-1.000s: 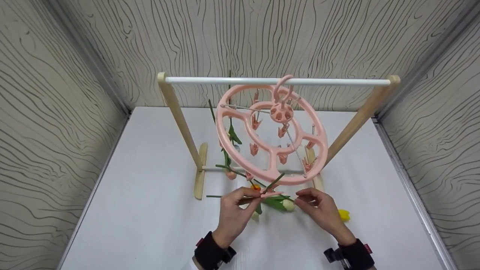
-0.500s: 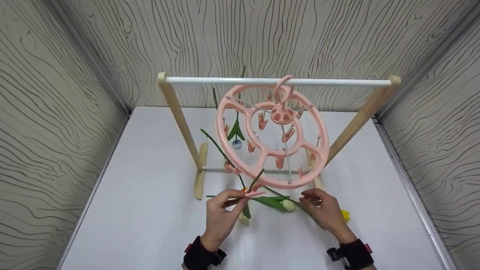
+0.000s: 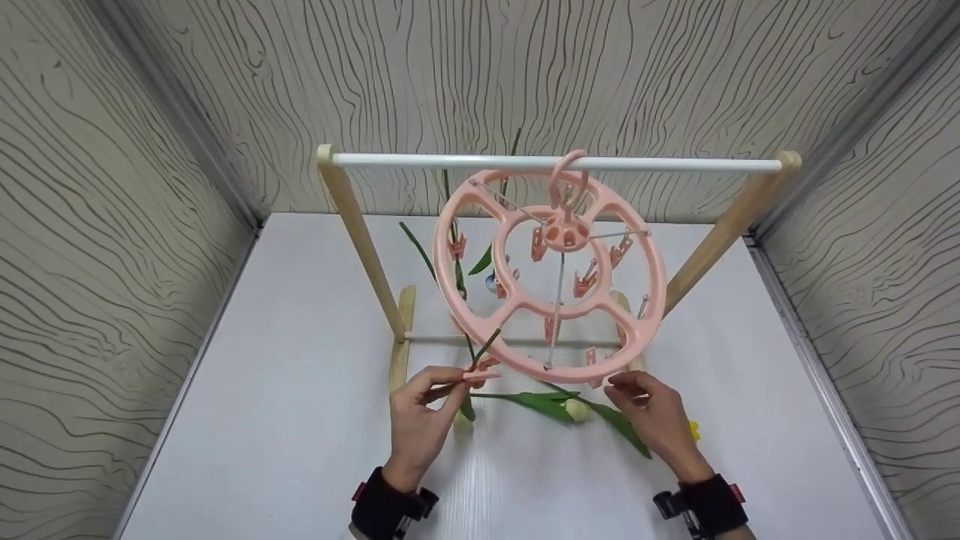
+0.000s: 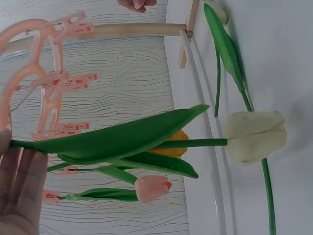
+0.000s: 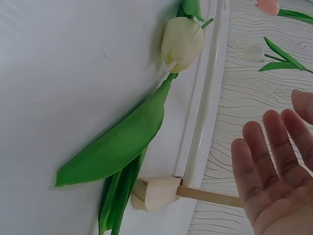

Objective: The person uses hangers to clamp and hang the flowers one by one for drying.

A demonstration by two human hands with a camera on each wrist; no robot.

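Observation:
A round pink clip hanger point(image 3: 637, 328) hangs tilted by its hook from the white bar of a wooden stand. My left hand point(image 3: 422, 420) pinches a pink clothespin point(image 3: 480, 375) at the hanger's near left edge. A green stem rises out of that clothespin, and its white tulip point(image 4: 257, 137) dangles below. Behind it in the left wrist view, an orange tulip point(image 4: 177, 145) and a pink tulip point(image 4: 152, 188) hang too. Near the rim's right side, my right hand point(image 3: 656, 420) holds nothing; its fingers are loosely bent. Another white tulip point(image 5: 182, 45) lies on the table.
The stand's wooden posts point(image 3: 731, 229) rise on both sides, joined by the white top bar point(image 3: 420, 160) and a low rod. A yellow flower point(image 3: 694, 430) lies beyond my right wrist. Several unused clothespins dangle from the hanger's rings. Patterned walls enclose the white table point(image 3: 300, 420).
My left hand has moved left with the clothespin and its tulip, and the hanger has turned with it. The other hanging tulips have swung round. My right hand has barely shifted.

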